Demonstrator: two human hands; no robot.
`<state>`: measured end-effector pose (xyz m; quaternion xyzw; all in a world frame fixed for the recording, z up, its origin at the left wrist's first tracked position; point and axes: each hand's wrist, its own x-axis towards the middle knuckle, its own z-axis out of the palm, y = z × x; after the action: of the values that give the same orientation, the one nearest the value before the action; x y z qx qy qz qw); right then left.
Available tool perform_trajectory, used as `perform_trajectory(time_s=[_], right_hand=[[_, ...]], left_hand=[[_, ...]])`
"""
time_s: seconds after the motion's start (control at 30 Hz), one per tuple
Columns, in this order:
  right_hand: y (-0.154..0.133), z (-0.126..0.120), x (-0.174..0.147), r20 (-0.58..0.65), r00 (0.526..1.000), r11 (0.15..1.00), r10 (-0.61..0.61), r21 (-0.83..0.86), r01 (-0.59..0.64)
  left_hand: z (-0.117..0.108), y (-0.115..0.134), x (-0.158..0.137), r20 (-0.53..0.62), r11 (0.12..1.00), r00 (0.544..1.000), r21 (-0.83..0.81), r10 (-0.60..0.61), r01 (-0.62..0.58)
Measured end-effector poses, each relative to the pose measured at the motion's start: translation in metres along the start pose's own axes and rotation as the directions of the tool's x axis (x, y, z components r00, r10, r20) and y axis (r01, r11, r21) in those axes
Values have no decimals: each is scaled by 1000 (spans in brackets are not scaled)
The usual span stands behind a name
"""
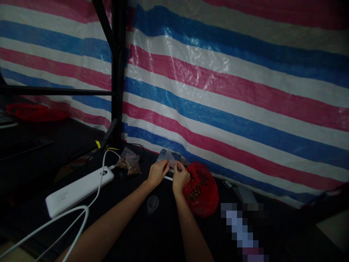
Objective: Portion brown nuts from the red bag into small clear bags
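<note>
My left hand [158,172] and my right hand [181,177] are close together in front of the striped sheet, fingers pinched. Between them is a small clear plastic bag [170,156], its upper edge gripped from both sides. Beneath the bag lies a flat device with a shiny dark face [161,154] and a pale front edge, mostly covered by my hands. An open red plastic bag [208,189] sits just right of my right hand, with small brown pieces [194,193] inside. A small clear plastic cup [153,204] stands nearer, between my forearms.
Two small clear bags of brown pieces [133,165] lie left of my hands. A white power bank [79,191] with a white cable [86,214] is further left. A black metal post [117,72] rises before the striped plastic sheet [231,91]. Another red bag [36,111] lies far left.
</note>
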<state>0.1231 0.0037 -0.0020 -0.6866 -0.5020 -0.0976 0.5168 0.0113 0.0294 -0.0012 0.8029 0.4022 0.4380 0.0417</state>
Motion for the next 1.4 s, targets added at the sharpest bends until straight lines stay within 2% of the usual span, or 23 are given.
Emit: perform_trajectory(time_s=[0.1,0.3,0.43,0.5,0.6,0.67,0.73,0.8,0.87,0.93,1.13,1.27,1.4], right_hand=[[6,0,5,-32,999,999,1,41,1],[-4,-6,2,117,979,975,-165,166,145],[-4,-8,2,144,979,980,-146,160,122],[0,-7,3,110,990,987,-85,148,68],[4,-5,5,36,999,992,19,124,-24],[5,-4,5,34,999,991,16,132,-21],[6,-2,5,74,996,983,-38,181,24],[8,0,5,114,990,969,-81,241,52],[10,1,7,137,985,959,-100,278,59],[12,2,8,153,981,954,-119,293,70],[12,4,9,197,963,944,-184,307,117],[12,5,8,221,955,940,-199,319,122],[10,5,7,234,951,931,-202,348,111]], left_hand=[[-3,1,1,-10,997,999,69,-36,36],[-5,3,5,-31,976,976,-51,-215,213],[-3,5,4,-11,981,987,-111,-162,159],[-3,7,4,-81,991,989,-61,-126,121],[-6,11,3,-272,990,955,47,-116,133],[-10,12,3,-328,990,942,85,-77,110],[-14,13,2,-268,993,963,117,29,3],[-19,13,3,-146,980,977,148,154,-132],[-22,12,4,-33,958,971,173,236,-227],[-24,10,6,31,942,961,194,273,-274],[-25,0,9,123,893,939,292,321,-343],[-26,-1,9,102,877,949,365,297,-314],[-23,-2,8,67,879,952,370,298,-301]])
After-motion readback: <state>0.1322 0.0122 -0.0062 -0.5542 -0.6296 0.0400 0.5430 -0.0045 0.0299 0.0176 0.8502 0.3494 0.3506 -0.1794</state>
